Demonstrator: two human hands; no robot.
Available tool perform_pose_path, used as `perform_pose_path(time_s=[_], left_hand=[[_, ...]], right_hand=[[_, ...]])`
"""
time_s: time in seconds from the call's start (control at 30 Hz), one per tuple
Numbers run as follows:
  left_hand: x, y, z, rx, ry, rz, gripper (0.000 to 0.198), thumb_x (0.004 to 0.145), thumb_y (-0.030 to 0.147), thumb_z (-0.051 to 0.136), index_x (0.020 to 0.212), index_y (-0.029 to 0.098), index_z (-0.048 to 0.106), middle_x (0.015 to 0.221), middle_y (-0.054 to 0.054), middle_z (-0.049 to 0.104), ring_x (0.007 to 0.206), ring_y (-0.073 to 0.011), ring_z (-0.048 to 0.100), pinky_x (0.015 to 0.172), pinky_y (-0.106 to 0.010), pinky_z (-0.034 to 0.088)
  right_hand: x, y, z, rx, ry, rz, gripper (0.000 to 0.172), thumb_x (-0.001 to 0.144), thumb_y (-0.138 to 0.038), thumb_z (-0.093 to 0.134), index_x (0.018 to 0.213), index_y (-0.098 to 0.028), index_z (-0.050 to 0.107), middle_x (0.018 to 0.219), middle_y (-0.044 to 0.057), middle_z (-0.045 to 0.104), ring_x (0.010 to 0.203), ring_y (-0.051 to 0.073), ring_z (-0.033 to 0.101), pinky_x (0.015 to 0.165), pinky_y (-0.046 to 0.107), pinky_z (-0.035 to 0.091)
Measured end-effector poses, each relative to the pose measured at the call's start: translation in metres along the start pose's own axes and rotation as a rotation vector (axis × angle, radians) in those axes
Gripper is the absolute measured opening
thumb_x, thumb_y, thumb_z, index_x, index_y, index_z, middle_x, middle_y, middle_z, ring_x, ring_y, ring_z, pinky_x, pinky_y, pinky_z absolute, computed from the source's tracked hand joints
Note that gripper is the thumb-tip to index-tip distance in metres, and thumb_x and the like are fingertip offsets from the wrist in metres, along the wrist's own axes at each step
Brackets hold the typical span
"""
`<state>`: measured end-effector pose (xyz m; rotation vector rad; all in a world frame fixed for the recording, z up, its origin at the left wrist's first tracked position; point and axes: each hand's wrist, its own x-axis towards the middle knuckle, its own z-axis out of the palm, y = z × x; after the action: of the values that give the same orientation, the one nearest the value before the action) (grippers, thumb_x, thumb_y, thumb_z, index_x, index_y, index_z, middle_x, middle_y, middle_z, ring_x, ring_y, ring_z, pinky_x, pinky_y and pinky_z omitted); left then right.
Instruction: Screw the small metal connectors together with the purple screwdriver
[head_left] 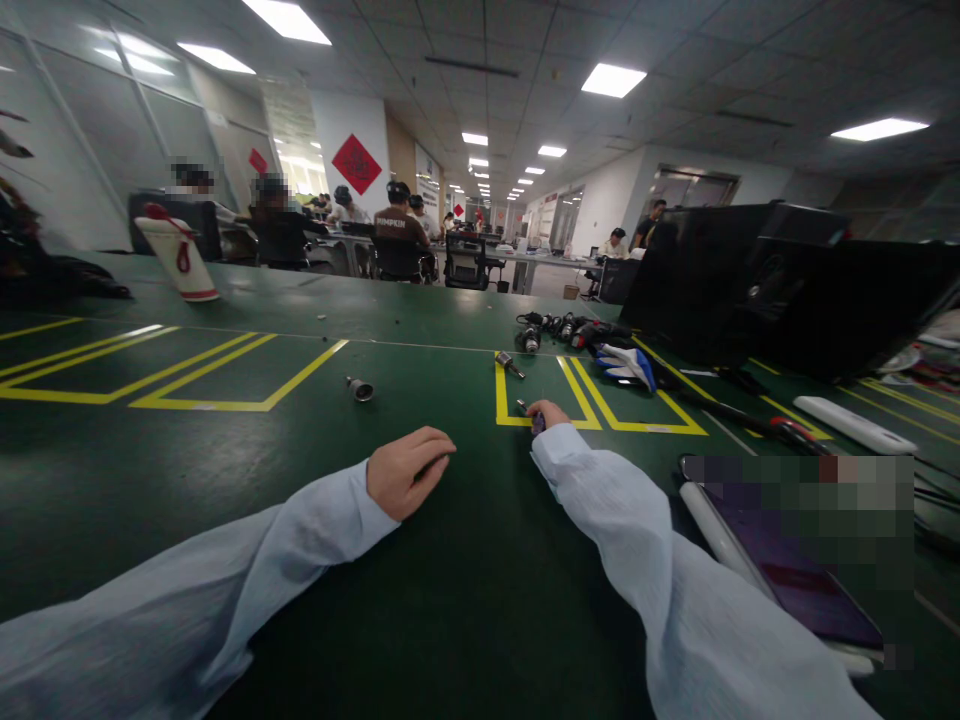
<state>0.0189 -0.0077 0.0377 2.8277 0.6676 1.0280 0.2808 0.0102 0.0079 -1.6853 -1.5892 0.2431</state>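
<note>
My left hand point(411, 470) rests palm down on the green table, its fingers stretched out and holding nothing. Farther right, my right hand point(550, 412) is closed at the yellow tape frame's near edge. A small silver tip and a dark part stick out by its fingers; what kind of thing it is I cannot make out. Just beyond that hand, inside the taped frame, lies a metal piece with a thin shaft point(510, 365). A cup-shaped metal part point(361, 390) lies on its side beyond my left hand.
Metal parts point(529, 338) and dark cables cluster at the back right, beside a blue and white glove point(628, 366). A tablet-like device point(806, 575) lies near my right forearm. Black cases point(697, 275) stand behind. A white cup point(181, 260) leans at far left. People sit beyond.
</note>
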Motion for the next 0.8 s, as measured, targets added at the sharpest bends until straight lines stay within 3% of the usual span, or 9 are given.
perform_pose_path(time_s=[0.13, 0.27, 0.53, 0.8], left_hand=[[-0.001, 0.016, -0.001, 0.000, -0.053, 0.008, 0.023, 0.080, 0.017, 0.040, 0.097, 0.013, 0.055, 0.096, -0.010, 0.057, 0.087, -0.0165, 0.054, 0.076, -0.031, 0.048], [-0.005, 0.028, -0.002, 0.011, -0.071, 0.020, 0.027, 0.077, 0.017, 0.044, 0.102, 0.014, 0.053, 0.104, -0.011, 0.054, 0.096, -0.0206, 0.050, 0.082, -0.037, 0.045], [-0.020, 0.055, -0.007, -0.048, -0.235, -0.063, 0.042, 0.068, 0.012, 0.051, 0.109, 0.017, 0.047, 0.116, -0.010, 0.042, 0.102, -0.0222, 0.045, 0.085, -0.037, 0.044], [-0.017, 0.064, -0.002, 0.026, -0.272, -0.108, 0.040, 0.066, 0.009, 0.052, 0.105, 0.016, 0.048, 0.115, -0.010, 0.041, 0.094, -0.0209, 0.051, 0.081, -0.036, 0.046]], right_hand=[[-0.013, -0.026, 0.029, 0.062, -0.092, -0.035, 0.023, 0.054, -0.002, 0.053, 0.067, -0.020, 0.060, 0.074, 0.002, 0.060, 0.073, 0.021, 0.058, 0.069, 0.032, 0.044], [-0.039, -0.050, 0.048, 0.140, -0.181, -0.101, 0.029, 0.046, -0.002, 0.058, 0.069, -0.021, 0.060, 0.075, -0.001, 0.062, 0.073, 0.020, 0.059, 0.067, 0.030, 0.045], [-0.105, -0.078, 0.034, 0.357, -0.165, -0.184, 0.042, 0.053, -0.009, 0.057, 0.093, -0.019, 0.053, 0.085, 0.002, 0.061, 0.078, 0.019, 0.058, 0.070, 0.030, 0.046], [-0.125, -0.079, 0.039, 0.650, -0.131, -0.069, 0.054, 0.055, -0.012, 0.063, 0.107, -0.017, 0.048, 0.101, 0.009, 0.059, 0.093, 0.023, 0.056, 0.085, 0.039, 0.042]])
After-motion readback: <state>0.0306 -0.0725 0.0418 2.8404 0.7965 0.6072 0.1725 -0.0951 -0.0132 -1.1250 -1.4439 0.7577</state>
